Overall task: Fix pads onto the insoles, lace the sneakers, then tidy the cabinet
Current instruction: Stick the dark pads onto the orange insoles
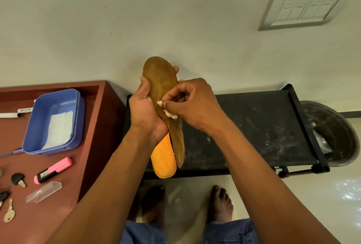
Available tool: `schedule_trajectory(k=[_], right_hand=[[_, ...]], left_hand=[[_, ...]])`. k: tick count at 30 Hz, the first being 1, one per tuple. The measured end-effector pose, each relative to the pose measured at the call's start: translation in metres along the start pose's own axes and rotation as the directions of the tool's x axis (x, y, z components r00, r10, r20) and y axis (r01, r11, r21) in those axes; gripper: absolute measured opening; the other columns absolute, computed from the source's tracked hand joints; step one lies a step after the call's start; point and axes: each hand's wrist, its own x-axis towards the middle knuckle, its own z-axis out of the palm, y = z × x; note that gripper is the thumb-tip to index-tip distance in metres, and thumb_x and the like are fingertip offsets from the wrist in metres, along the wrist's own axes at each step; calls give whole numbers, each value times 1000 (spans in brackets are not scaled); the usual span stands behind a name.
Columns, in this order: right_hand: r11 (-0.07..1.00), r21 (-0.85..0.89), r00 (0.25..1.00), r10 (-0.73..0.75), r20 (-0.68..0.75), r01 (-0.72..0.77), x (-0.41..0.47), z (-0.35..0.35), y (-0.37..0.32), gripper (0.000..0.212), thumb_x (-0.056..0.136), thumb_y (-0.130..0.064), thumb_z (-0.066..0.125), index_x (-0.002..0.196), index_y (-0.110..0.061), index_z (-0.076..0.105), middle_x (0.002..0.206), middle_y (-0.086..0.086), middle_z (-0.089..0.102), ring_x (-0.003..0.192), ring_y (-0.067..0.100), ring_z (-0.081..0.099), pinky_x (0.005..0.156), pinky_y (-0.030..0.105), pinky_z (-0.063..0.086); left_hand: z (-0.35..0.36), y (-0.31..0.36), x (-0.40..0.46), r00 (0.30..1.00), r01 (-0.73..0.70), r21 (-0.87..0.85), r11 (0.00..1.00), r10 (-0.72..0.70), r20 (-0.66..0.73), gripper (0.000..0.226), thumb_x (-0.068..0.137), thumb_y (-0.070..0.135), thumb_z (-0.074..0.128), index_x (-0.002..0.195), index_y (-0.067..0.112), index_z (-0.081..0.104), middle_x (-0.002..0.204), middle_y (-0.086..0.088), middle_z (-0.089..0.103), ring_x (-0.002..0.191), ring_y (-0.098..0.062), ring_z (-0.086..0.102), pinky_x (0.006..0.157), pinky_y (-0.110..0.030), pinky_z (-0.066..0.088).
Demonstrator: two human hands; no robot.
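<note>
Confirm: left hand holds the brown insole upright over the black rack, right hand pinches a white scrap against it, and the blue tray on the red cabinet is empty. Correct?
Not quite. The blue tray is not empty: the head view shows white sheets lying in it. The rest stands: the left hand holds the brown insole above the black rack, and the right hand pinches a white scrap against it.

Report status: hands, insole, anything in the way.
Left hand grips two insoles together, brown insole in front, orange insole behind. Right hand pinches white pad against brown one. Nothing in the way.
</note>
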Motion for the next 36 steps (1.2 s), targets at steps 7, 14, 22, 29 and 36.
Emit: schedule_trajectory(k=[7,14,22,29,36], right_hand=[[999,35,988,20,-151,-15,3,-8,2,6,84,-14,83,89,-17,82,83,-9,77,79,3,72,85,30,62],[999,15,992,39,-119,-37,-1,6,-2,5,84,-18,84,84,-21,80,79,-11,75,75,2,72,76,23,62],[999,30,999,44,-16,-43,2,-13,5,7,83,-11,84,88,-15,81,82,-5,77,79,9,74,85,38,64],[999,-53,991,6,-134,-13,0,3,0,4,84,-21,83,85,-21,80,79,-12,74,73,2,70,74,21,61],[999,-29,995,40,-87,-43,4,-9,6,6,84,-14,83,87,-18,81,81,-10,75,77,3,72,78,23,62]], left_hand=[[8,-12,-5,998,45,-3,999,-45,32,76,109,58,18,145,2,54,140,-22,62,133,-36,58,120,-51,37],[3,-6,-3,1000,28,17,999,-27,-8,76,108,59,17,144,4,56,132,-22,67,128,-36,62,115,-50,44],[6,-12,-5,999,35,25,999,-35,11,74,109,57,20,144,4,56,137,-23,64,129,-36,62,117,-51,41],[3,-4,-4,999,9,-15,1000,-9,34,75,108,57,15,148,5,52,146,-18,59,134,-35,58,117,-53,40],[1,-5,-4,995,22,0,1000,-21,94,75,109,56,15,149,3,49,147,-16,58,135,-36,56,117,-52,40]])
